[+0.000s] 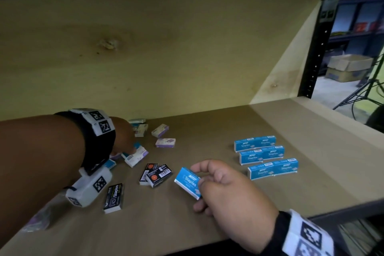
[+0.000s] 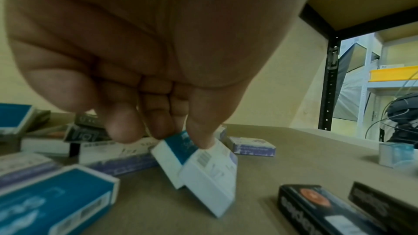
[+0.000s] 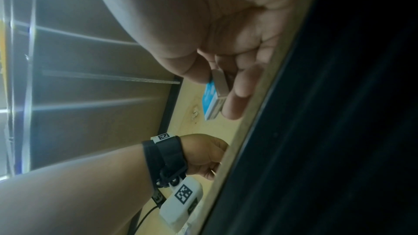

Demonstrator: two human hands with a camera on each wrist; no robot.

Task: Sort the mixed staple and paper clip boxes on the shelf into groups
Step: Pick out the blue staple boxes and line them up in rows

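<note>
My right hand [image 1: 199, 185] grips a blue staples box [image 1: 187, 182] by its end, just above the brown shelf board [image 1: 207, 131]; the box [image 3: 211, 99] also shows between thumb and fingers in the right wrist view. To its right lie three rows of matching blue staples boxes [image 1: 262, 158]. My left hand [image 2: 181, 137] reaches into the mixed pile and pinches the top of a tilted blue-and-white box [image 2: 177, 146]. A white-and-purple box [image 2: 210, 167] leans against it under the thumb. Black staples boxes [image 1: 155, 174] and white-purple boxes [image 1: 165, 143] lie loose between my hands.
Another black staples box [image 1: 113, 198] lies near the front, below my left wrist. The wooden back wall [image 1: 166, 48] closes the shelf. A black upright post [image 1: 318, 48] stands at the right end. Crumpled clear wrap [image 1: 37, 220] sits at the front left.
</note>
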